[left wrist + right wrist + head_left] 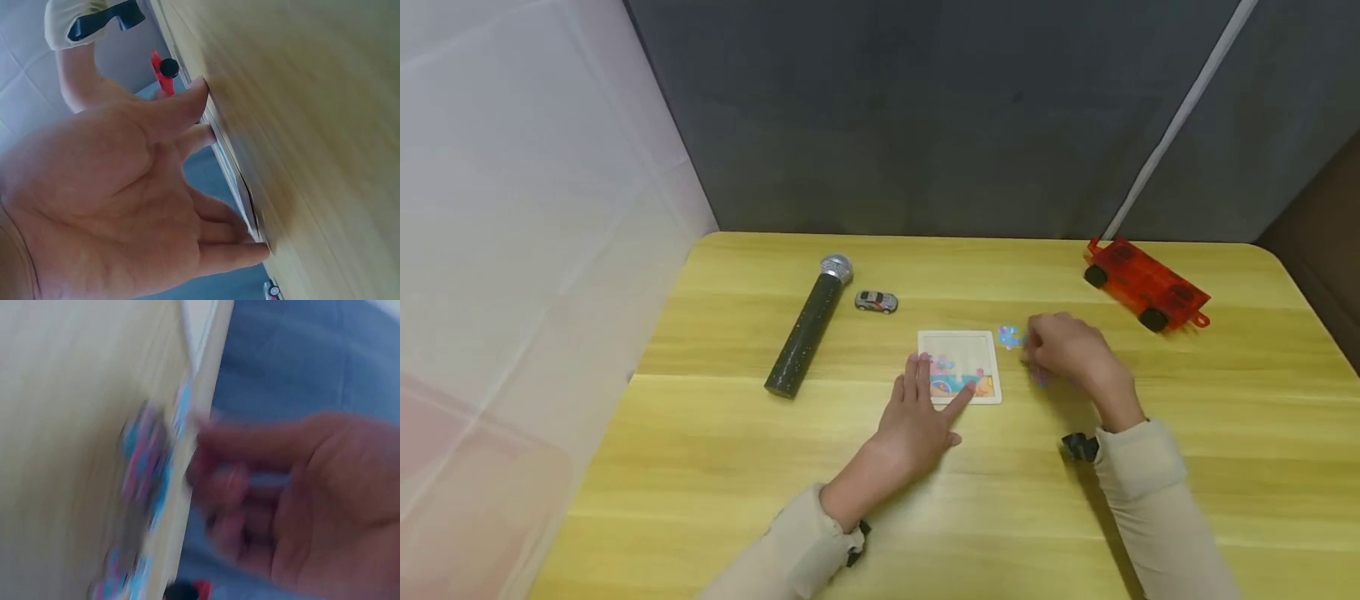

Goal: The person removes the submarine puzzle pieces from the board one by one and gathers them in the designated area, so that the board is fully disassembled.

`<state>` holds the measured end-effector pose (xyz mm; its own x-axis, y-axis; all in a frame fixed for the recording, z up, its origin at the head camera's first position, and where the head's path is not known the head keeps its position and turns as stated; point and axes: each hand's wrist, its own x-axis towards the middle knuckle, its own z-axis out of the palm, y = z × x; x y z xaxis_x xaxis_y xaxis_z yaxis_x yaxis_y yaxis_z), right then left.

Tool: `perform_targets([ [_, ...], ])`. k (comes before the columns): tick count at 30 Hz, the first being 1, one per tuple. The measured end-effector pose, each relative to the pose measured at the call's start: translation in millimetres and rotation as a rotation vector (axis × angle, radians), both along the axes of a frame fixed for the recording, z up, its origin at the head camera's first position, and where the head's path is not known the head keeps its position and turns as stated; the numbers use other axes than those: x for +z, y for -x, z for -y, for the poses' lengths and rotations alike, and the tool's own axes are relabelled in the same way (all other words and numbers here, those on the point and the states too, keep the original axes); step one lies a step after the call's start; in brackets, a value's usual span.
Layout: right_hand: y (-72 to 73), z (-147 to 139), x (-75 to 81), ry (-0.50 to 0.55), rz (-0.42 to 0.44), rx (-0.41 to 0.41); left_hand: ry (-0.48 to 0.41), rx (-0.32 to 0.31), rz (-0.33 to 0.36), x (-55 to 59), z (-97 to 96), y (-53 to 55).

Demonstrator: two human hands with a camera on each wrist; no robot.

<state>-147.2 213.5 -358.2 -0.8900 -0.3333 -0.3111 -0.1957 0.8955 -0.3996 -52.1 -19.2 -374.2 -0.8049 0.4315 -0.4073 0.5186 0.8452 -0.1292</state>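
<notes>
A small square jigsaw board (955, 336) with a pale rim lies on the table, its lower part filled with pink, teal and orange pieces. My left hand (913, 425) rests on its near left side, fingers spread and straight; in the left wrist view the fingertips (253, 251) meet the board's edge. Right of the board, my right hand (1067, 346) is over loose puzzle pieces, its fingers curled in. A blue puzzle piece (1008, 337) lies by its fingertips. Motion blurs the right wrist view, and I cannot tell whether the thumb and fingers pinch a piece.
Left of the board lie a black microphone (808, 333) with a silver head and a small silver toy car (876, 302). A translucent red toy wagon (1148, 283) with black wheels stands at the back right. A dark partition (910, 125) rises behind the table.
</notes>
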Motion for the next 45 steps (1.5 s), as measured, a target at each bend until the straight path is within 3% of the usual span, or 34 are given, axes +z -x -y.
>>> perform_targets([
  [3, -2.8, 27, -6.0, 0.119, -0.062, 0.114, 0.016, 0.016, 0.008, -0.7, -1.5, -1.9],
  [7, -6.5, 59, -16.1, 0.228, -0.050, 0.213, 0.042, 0.022, 0.014, 0.7, -1.4, -1.0],
  [12, -11.7, 75, -23.7, 0.222, -0.026, 0.187, 0.028, 0.029, 0.036, 1.1, -0.5, 0.8],
  [24, -12.5, 85, -27.7, 0.247, -0.070, 0.166, 0.066, 0.031, 0.035, -0.6, -2.9, 2.6],
  [28, -8.3, 76, -20.4, 0.275, -0.107, 0.172, 0.079, 0.019, 0.027, -0.4, -2.7, 2.1],
  [32, -1.8, 52, -10.3, 0.293, -0.138, 0.128, 0.076, 0.009, 0.013, 0.5, -2.3, 0.7],
  [40, 4.6, 7, -3.6, 0.261, 0.066, 0.039, 0.062, 0.006, -0.019, -0.2, -0.8, -1.0],
  [45, 5.8, 3, -10.3, 0.196, 0.114, -0.044, 0.036, 0.012, -0.020, -1.4, -1.2, -0.1],
])
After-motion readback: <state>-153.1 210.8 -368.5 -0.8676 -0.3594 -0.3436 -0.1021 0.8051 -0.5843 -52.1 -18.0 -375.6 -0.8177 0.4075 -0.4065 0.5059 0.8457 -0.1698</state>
